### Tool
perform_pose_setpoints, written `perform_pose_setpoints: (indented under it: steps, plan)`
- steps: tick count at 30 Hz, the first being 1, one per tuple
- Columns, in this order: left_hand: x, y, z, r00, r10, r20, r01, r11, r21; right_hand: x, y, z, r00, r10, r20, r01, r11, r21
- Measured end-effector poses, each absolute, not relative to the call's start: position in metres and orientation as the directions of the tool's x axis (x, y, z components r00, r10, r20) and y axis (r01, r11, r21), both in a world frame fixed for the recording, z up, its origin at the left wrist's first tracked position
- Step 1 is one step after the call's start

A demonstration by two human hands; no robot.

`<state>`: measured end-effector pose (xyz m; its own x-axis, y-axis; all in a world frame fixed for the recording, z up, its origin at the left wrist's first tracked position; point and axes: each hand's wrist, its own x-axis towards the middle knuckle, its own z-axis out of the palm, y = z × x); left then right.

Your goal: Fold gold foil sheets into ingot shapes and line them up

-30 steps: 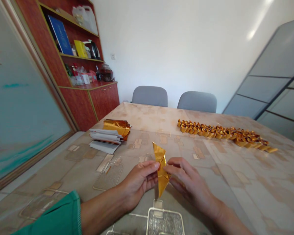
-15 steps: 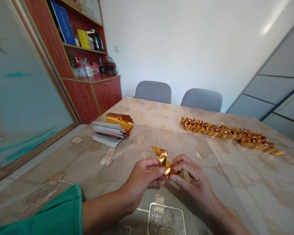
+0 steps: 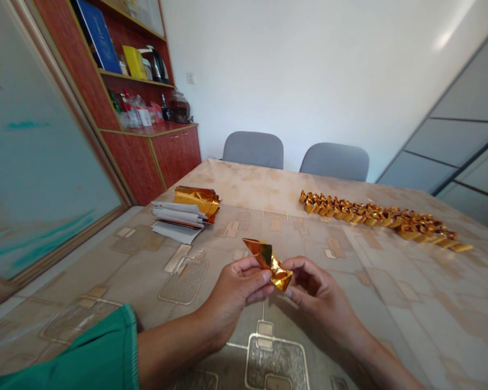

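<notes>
A shiny gold foil piece [image 3: 281,277], folded with one pointed flap at its upper left, is held above the patterned table. My left hand [image 3: 236,288] pinches its left side between thumb and fingers. On the right side, the thumb and fingertips of my right hand [image 3: 319,290] grip the rounded end. Farther off to the left lies a stack of gold and white-backed sheets [image 3: 197,200]. Long rows of folded gold pieces [image 3: 366,212] stand close together at the right back of the table.
Two grey chairs [image 3: 252,149] stand behind the far edge of the table [image 3: 268,189]. A red-brown cabinet [image 3: 177,154] with bottles and jars is at the back left, beside a sliding glass door [image 3: 44,135].
The foil piece has turned, its pointed flap now tipping more to the left and looking darker. Its rounded end shows more between my hands. The view has shifted slightly.
</notes>
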<state>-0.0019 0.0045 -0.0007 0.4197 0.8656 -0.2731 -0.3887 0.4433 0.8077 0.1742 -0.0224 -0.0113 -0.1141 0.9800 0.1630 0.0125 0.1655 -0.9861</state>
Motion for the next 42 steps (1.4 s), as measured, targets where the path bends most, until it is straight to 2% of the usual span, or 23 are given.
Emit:
perform_pose_setpoints:
  steps: [4,9,15,18,22,25,31,37,42]
  plan:
    - [-0.002,0.005,0.000,0.406,0.866,-0.290,-0.358,0.443,0.822,0.174,-0.024,-0.011,-0.090,0.961,0.261,0.096,0.270,-0.958]
    - [-0.002,0.004,0.001,0.415,0.870,-0.266,-0.310,0.410,0.858,0.179,-0.023,-0.003,-0.156,0.927,0.340,0.243,0.370,-0.897]
    - [-0.001,0.003,0.002,0.416,0.869,-0.267,-0.303,0.410,0.860,0.186,-0.020,0.002,-0.298,0.861,0.412,0.236,0.485,-0.842]
    - [0.000,0.003,0.004,0.421,0.869,-0.260,-0.303,0.405,0.863,0.186,-0.020,-0.005,-0.267,0.892,0.366,0.206,0.424,-0.882]
    - [-0.001,0.001,0.004,0.419,0.873,-0.251,-0.284,0.388,0.877,0.178,-0.021,-0.015,-0.121,0.973,0.195,0.134,0.210,-0.968]
    - [-0.001,0.001,0.004,0.410,0.875,-0.259,-0.273,0.388,0.880,0.171,-0.021,-0.016,-0.056,0.990,0.129,0.069,0.133,-0.989]
    - [0.000,0.000,0.000,0.388,0.877,-0.284,-0.296,0.410,0.863,0.167,-0.022,-0.009,0.030,0.994,0.106,0.076,0.104,-0.992]
    - [0.001,-0.001,-0.001,0.391,0.887,-0.247,-0.306,0.378,0.874,0.165,-0.025,-0.015,0.052,0.997,0.063,0.066,0.060,-0.996]
    - [0.001,-0.002,0.001,0.405,0.879,-0.251,-0.259,0.374,0.891,0.162,-0.027,-0.018,0.065,0.987,0.148,0.234,0.129,-0.964]
